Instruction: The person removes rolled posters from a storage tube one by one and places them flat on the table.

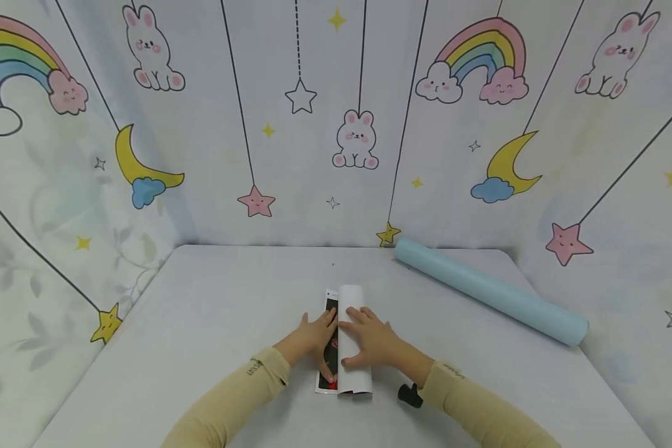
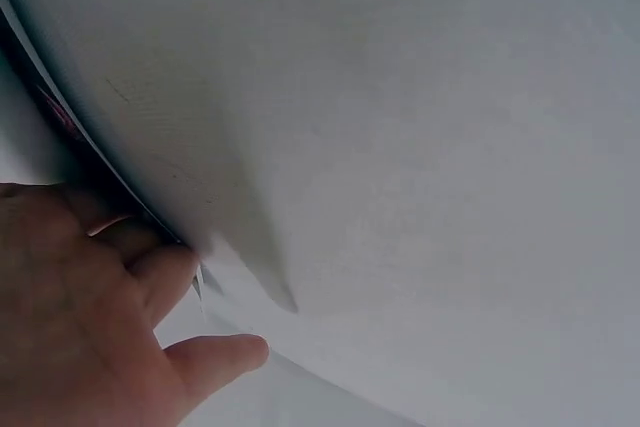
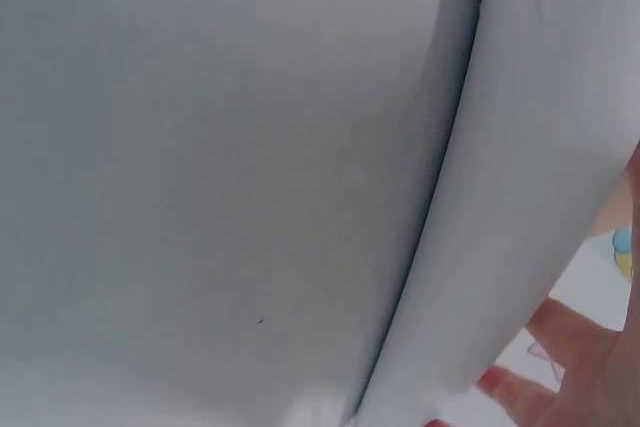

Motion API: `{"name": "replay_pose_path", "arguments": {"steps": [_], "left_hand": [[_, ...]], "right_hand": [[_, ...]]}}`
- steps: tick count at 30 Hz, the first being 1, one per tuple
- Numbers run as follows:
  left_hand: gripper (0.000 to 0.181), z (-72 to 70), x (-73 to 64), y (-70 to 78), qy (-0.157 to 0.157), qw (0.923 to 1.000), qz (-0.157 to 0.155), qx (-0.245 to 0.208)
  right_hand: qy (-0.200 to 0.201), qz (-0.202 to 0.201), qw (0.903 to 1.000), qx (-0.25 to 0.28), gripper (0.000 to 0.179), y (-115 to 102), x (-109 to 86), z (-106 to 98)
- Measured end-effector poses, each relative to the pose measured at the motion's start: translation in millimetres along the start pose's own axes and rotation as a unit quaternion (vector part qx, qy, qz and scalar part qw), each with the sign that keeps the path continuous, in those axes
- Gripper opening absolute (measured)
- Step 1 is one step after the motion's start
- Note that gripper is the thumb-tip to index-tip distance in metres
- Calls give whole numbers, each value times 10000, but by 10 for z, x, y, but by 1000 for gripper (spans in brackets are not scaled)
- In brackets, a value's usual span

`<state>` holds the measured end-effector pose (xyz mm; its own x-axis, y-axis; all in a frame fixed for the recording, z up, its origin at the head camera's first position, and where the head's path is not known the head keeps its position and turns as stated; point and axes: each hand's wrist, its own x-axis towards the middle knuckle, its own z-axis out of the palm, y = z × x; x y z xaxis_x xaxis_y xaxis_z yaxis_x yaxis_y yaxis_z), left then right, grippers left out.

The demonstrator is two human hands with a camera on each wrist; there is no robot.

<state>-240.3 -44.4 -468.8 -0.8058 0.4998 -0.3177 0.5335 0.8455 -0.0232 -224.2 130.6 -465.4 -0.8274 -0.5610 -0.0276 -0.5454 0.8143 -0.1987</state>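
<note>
the left hand (image 1: 315, 341) and right hand (image 1: 376, 341) lie fingers spread, gripping nothing, left on the glossy dark printed strip (image 1: 331, 352), right on the rounded white paper flap (image 1: 354, 379); this narrow folded sheet lies beneath and between them on the white cloth-covered bench (image 1: 213, 305), long axis running forward.

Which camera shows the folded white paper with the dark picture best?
The head view: the folded white paper shows end to end, dark picture included. Left wrist view: a thin dark edge. Right wrist view: part of its white side.
</note>
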Motion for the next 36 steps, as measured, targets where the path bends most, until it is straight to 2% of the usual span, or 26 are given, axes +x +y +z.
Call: {"name": "replay_pose_path", "arguments": {"steps": [2,6,8,12,24,36], "left_hand": [[127,-16,-20,36,43,9996,-90,251],[126,-84,-68,96,-36,9991,-230,359],[127,-100,-85,110,-98,9990,-260,346],[129,-87,-72,116,-156,9986,-253,446],[131,-66,-58,65,-86,9979,-195,618],[132,-36,-38,37,-157,9979,-250,579]], "right_hand": [[8,132,9994,-309,83,-43,24,-1],[-32,320,9942,-1024,95,-172,73,-10],[-119,333,9891,-1431,103,-233,100,17],[-257,263,9823,-1836,110,-284,125,86],[-534,475,9755,-2081,104,-188,136,100],[-476,496,9734,-2185,104,-60,57,53]]}}
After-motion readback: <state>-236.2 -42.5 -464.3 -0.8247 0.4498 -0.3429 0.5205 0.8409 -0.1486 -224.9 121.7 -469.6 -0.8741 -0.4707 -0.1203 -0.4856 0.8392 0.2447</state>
